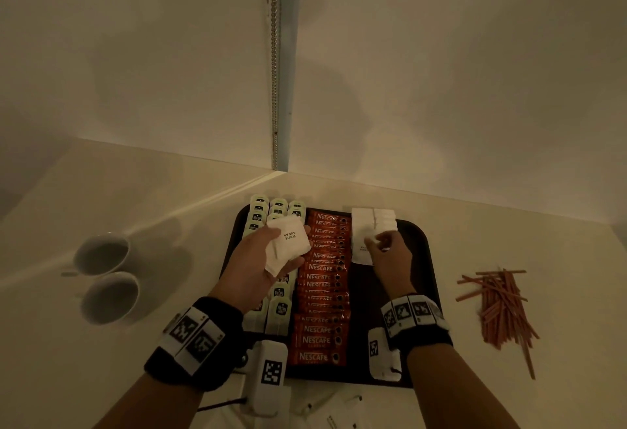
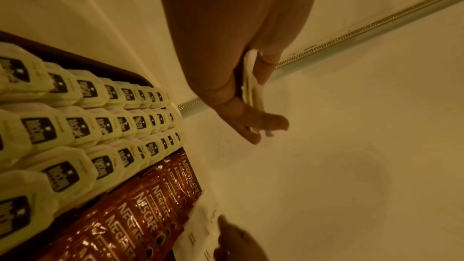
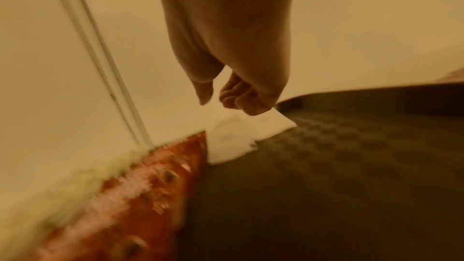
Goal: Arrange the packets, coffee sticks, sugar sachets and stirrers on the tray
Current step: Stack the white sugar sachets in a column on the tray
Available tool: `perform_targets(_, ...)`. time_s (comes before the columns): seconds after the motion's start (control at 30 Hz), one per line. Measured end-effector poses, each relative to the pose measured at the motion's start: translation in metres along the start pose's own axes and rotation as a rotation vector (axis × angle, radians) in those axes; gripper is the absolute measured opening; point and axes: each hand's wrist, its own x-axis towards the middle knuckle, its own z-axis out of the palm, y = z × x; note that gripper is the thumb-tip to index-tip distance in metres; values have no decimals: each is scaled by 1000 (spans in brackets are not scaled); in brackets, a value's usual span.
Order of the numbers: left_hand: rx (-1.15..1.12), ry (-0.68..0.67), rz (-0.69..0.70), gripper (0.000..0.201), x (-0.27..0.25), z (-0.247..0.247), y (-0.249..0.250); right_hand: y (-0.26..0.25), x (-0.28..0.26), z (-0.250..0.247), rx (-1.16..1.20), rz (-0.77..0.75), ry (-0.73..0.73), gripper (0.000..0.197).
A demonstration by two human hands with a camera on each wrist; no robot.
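A dark tray (image 1: 420, 259) holds pale tea packets (image 1: 278, 306) on its left, a column of red Nescafe sticks (image 1: 322, 293) in the middle and rows of white sugar sachets (image 1: 373, 220) at its far right. My left hand (image 1: 271, 259) grips a stack of sugar sachets (image 1: 291, 236) above the tea packets; the stack (image 2: 251, 78) sits between thumb and fingers. My right hand (image 1: 386, 245) pinches one sugar sachet (image 1: 360, 253) low over the tray beside the laid rows. The right wrist view is blurred, with curled fingers (image 3: 238, 96) over white sachets (image 3: 226, 138).
A loose heap of reddish stirrers (image 1: 498, 306) lies on the table right of the tray. Two white cups (image 1: 101, 252) (image 1: 112, 296) stand to the left. Walls meet in a corner just behind the tray. A few small white items (image 1: 322, 405) lie by the front edge.
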Motion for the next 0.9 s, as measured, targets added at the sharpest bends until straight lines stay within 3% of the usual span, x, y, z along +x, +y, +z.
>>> perform_targets(0.1,148,50,64,13,-1,4,1,-45,-23,-4,176,-175,-271,20)
perform_targets(0.2,350,10,127,12,0,6,-2,-84,-45,-4,274,-300,-492,20)
perform_targets(0.33,462,2,236,14,-3,6,-5,-102,-55,-1,286,-406,-498,17)
perform_targets(0.47,507,27,313,28,-4,0,-7,-99,-60,-2,662,-160,-532,11)
perform_targets(0.53,516,49,357,22,-4,0,-7,-92,-65,0,726,-80,-576,14)
perform_targets(0.67,587,106,445,10,-4,3,-3,-82,-76,1,621,-44,-648,26)
perform_targets(0.77,662,93,490,7,-5,6,-1,-78,-78,-1,643,-49,-611,36)
perform_targets(0.9,688,80,516,4,-5,9,-1,-78,-77,-5,625,-95,-521,16)
